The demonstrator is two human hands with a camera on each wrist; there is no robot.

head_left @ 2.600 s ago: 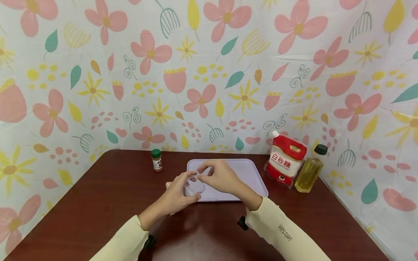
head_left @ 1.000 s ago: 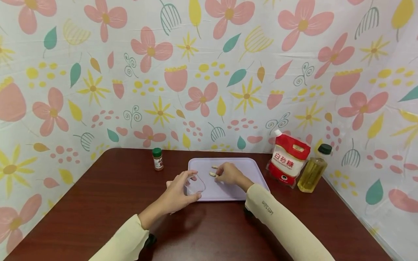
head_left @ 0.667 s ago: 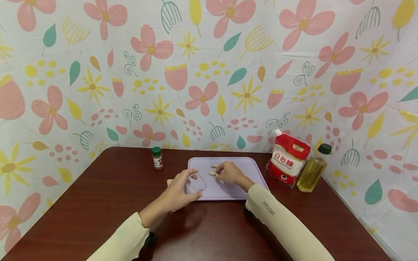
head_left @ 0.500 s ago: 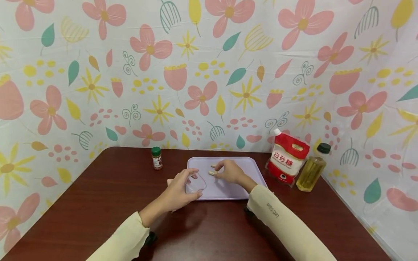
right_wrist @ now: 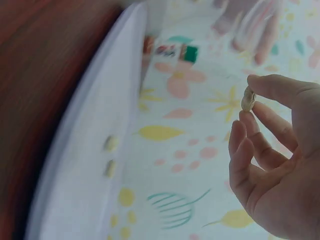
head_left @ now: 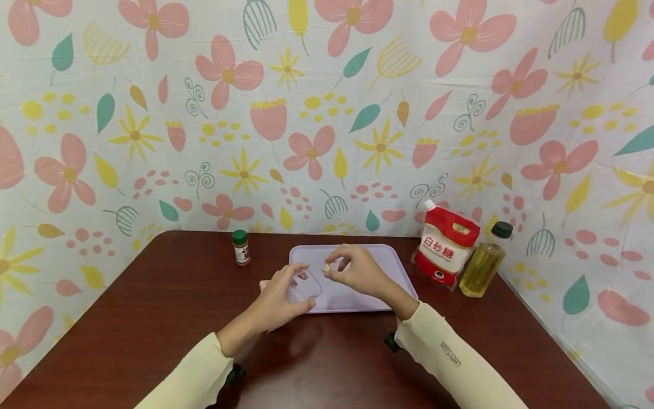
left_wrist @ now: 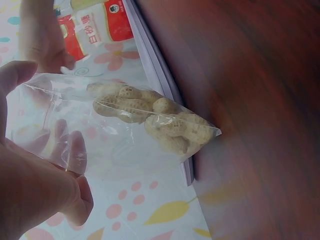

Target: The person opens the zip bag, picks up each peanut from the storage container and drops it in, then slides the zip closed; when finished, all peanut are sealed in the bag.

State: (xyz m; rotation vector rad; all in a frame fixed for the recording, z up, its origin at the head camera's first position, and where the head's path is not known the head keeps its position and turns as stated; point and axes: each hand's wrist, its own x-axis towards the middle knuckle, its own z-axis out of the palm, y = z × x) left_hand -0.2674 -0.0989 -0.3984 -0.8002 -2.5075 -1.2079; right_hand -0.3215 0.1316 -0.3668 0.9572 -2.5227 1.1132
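Note:
My left hand (head_left: 278, 301) holds a clear plastic bag (head_left: 305, 287) with its mouth spread. Several peanuts in their shells (left_wrist: 135, 107) lie in the bag's lower part, as the left wrist view shows. Between thumb and fingertips my right hand (head_left: 360, 272) pinches one peanut (right_wrist: 248, 99), above the lilac tray (head_left: 368, 304) and just right of the bag. Two more peanuts (right_wrist: 111, 143) rest on the tray in the right wrist view; in the head view the right hand covers them.
A small green-capped jar (head_left: 240, 248) stands behind and left of the tray. To the tray's right are a red and white sugar bag (head_left: 444, 247) and a bottle of yellow oil (head_left: 482, 268). A floral cloth (head_left: 306, 113) hangs behind the table.
My right hand has picked a peanut up off the tray and moved it up and slightly left, towards the bag. The left hand still holds the bag in nearly the same place.

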